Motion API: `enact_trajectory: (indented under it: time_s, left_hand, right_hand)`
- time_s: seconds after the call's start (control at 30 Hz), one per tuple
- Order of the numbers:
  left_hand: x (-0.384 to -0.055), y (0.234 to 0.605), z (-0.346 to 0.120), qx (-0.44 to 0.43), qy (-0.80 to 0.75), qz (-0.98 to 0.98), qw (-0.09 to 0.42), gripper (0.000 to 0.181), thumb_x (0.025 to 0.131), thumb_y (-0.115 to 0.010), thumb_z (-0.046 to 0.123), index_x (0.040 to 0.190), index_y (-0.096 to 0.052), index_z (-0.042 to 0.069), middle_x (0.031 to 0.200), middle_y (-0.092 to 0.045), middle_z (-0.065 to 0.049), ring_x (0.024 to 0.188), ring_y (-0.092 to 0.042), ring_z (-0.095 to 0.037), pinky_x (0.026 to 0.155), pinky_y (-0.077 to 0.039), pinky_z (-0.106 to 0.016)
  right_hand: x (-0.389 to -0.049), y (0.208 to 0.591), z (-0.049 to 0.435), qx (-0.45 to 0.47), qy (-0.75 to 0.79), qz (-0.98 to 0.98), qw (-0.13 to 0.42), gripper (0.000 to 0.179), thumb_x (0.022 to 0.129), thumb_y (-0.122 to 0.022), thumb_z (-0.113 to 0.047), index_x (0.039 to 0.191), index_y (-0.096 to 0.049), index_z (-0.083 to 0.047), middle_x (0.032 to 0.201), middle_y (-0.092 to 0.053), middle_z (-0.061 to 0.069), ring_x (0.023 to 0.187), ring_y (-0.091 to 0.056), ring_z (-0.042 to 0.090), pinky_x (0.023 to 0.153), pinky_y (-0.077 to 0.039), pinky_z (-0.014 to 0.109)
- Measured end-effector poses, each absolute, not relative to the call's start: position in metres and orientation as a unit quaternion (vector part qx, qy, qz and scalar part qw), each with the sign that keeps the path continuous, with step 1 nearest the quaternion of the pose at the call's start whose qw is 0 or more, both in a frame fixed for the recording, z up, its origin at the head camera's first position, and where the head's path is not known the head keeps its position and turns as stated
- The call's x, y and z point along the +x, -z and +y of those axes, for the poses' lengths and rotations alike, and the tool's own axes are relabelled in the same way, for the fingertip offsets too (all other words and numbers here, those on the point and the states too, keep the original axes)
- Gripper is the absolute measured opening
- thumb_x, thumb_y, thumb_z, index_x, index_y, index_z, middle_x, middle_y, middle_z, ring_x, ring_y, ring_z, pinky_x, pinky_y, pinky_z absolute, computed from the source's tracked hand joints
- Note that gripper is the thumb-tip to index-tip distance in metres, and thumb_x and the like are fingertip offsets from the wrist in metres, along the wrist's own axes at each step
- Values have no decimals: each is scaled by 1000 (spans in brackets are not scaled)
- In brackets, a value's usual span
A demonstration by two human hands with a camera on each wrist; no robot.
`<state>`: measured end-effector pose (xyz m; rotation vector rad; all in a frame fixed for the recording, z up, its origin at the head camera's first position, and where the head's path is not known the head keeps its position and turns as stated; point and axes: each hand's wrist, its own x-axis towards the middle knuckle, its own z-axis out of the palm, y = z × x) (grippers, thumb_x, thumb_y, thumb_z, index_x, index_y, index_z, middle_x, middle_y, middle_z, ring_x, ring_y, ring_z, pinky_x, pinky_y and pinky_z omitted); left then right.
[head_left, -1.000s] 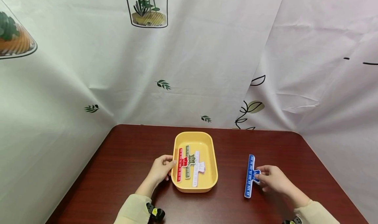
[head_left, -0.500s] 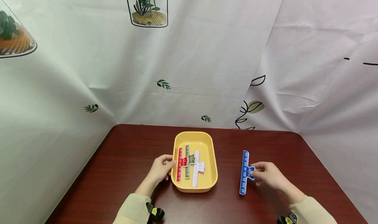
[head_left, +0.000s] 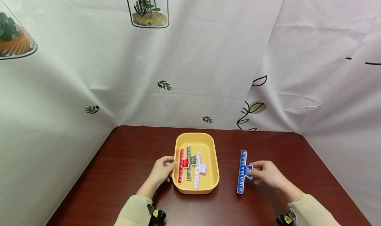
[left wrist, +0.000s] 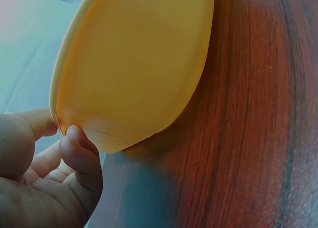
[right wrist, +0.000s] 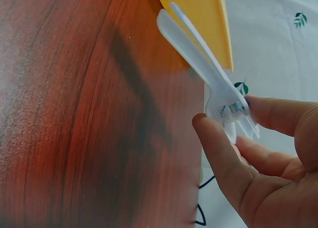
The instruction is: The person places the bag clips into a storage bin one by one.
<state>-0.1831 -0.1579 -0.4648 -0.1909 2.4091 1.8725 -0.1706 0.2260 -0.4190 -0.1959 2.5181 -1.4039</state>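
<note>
My right hand (head_left: 269,175) pinches the handle of a blue ruler clip (head_left: 242,171) between thumb and fingers, to the right of a yellow tray. Seen edge-on in the right wrist view, the clip (right wrist: 201,54) shows its white sides and a metal spring, held above the table with its shadow below. My left hand (head_left: 162,170) grips the left rim of the yellow tray (head_left: 212,146), thumb on one side and fingers on the other. Inside the tray lie a red clip (head_left: 181,166), a green clip (head_left: 189,163) and a pale lilac clip (head_left: 197,169), side by side.
A dark red-brown wooden table (head_left: 131,153) carries the tray. Behind it hangs a whitish cloth (head_left: 193,70) printed with leaves and plants. Each wrist wears a black strap with a small camera (head_left: 157,216).
My right hand has carried the blue clip leftward and slightly away from me, closer to the tray. My left hand and the tray have stayed in place.
</note>
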Motion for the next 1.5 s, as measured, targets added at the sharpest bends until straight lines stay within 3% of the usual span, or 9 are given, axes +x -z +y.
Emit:
enact_trajectory:
  time_s: [1.5]
  left_hand:
    - [-183,464,-158,-61,-614,786,42,32,90,-61,13,116,-57,-5,64,-52,-3,47,-46,-12,38,-40,-22]
  right_hand:
    - [-194,392,172,-90,487,854,161,37,84,-71,-18,106,-62,10,79,-69,10,69,-66,19,60,-59,39]
